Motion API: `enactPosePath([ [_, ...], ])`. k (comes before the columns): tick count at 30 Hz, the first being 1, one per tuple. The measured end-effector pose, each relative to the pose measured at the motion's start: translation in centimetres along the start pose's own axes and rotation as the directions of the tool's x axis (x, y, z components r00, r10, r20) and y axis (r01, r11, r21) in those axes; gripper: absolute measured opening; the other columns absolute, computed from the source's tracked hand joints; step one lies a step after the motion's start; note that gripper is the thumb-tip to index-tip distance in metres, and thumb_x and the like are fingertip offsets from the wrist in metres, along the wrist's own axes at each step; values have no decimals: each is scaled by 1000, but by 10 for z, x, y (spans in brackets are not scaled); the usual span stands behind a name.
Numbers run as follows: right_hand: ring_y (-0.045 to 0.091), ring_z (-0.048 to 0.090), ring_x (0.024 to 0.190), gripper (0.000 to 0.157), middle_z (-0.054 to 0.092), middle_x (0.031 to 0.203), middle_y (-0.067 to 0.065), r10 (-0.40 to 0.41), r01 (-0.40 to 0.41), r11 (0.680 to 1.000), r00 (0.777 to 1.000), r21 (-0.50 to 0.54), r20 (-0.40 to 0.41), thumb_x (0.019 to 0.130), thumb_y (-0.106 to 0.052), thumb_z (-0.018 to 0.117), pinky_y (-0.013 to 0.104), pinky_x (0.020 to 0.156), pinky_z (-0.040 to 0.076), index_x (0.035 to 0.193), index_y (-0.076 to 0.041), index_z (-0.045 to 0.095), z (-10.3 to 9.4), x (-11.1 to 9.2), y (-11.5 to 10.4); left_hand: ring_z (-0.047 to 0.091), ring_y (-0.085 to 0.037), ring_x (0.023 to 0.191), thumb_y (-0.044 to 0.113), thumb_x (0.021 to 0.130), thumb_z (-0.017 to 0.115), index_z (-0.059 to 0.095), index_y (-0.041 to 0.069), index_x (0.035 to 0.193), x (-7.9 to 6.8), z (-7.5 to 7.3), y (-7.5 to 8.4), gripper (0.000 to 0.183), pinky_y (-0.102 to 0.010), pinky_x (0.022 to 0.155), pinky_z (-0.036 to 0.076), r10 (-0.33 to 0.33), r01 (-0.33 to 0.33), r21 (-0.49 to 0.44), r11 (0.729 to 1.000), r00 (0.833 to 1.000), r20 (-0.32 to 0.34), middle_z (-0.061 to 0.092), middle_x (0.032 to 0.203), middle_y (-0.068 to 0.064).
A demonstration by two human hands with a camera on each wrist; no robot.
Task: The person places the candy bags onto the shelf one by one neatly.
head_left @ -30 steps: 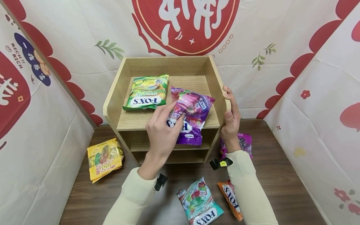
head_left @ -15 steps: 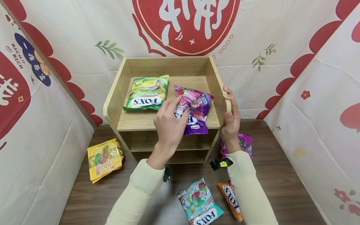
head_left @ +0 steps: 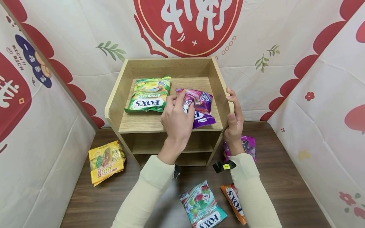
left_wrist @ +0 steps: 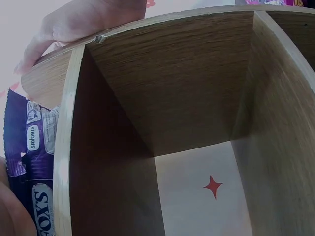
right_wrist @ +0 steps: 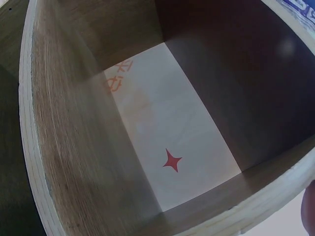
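Observation:
My left hand [head_left: 177, 123] pinches a purple Fox's candy bag [head_left: 203, 103] between thumb and fingers, on the right part of the top board of a small wooden shelf [head_left: 142, 125]. The bag's lower end reaches the board's front edge. To its left lies a green Fox's Spring Tea bag [head_left: 151, 91]. My right hand [head_left: 235, 122] grips the shelf's right side panel, thumb in front and fingers behind. In the left wrist view, the purple bag [left_wrist: 39, 147] shows beside the top board's edge, with part of my left hand [left_wrist: 15, 211] against it.
On the brown table lie a yellow candy bag [head_left: 106, 161] at left, a teal Mint Blossom bag [head_left: 202, 204] and an orange Fox's bag [head_left: 233, 201] in front, and another purple bag [head_left: 249, 145] behind my right wrist. Patterned cloth walls [head_left: 94, 31] stand around the shelf.
My left hand has moved the purple bag back and slightly right, from overhanging the front edge to lying down on the top board. My right hand has stayed on the side panel.

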State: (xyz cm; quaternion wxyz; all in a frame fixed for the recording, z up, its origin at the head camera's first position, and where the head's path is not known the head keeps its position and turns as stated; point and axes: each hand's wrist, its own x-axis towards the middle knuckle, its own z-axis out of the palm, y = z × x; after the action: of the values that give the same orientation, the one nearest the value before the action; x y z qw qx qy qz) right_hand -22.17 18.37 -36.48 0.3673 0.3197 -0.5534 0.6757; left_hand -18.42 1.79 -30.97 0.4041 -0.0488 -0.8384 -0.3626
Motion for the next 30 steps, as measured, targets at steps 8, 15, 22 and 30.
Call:
enactPosePath([
  [8,40,30,132,64,42,141,17,-12,12,1000,1000,7,-7,89,-48,56,49,109,23,121,6,49,-2,-1,1,54,-27,95,38,81,74,68,8,117,-2,0,-1,47,-37,63,48,80,-84,52,995,994,76,55,111,-13],
  [15,40,30,131,67,41,142,19,-13,13,1000,1000,-1,3,89,-50,56,50,108,25,122,7,48,-2,-1,0,49,-32,117,35,85,69,64,3,120,-9,-21,-18,47,-42,98,40,456,-458,-17,889,880,132,57,122,-18],
  [22,40,29,132,64,41,142,18,-9,9,1000,1000,12,-1,89,-49,56,49,108,24,123,5,49,-2,0,-1,43,-31,130,35,88,67,64,4,123,-16,-32,-32,47,-39,111,29,624,-634,-53,771,737,260,56,130,-17],
  [30,40,30,132,64,42,141,18,-6,7,999,1000,35,-9,89,-49,58,48,108,25,121,6,49,1,1,0,42,-30,131,38,92,62,64,9,124,-21,-30,-37,43,-41,110,30,647,-691,5,723,680,346,56,132,-15],
])
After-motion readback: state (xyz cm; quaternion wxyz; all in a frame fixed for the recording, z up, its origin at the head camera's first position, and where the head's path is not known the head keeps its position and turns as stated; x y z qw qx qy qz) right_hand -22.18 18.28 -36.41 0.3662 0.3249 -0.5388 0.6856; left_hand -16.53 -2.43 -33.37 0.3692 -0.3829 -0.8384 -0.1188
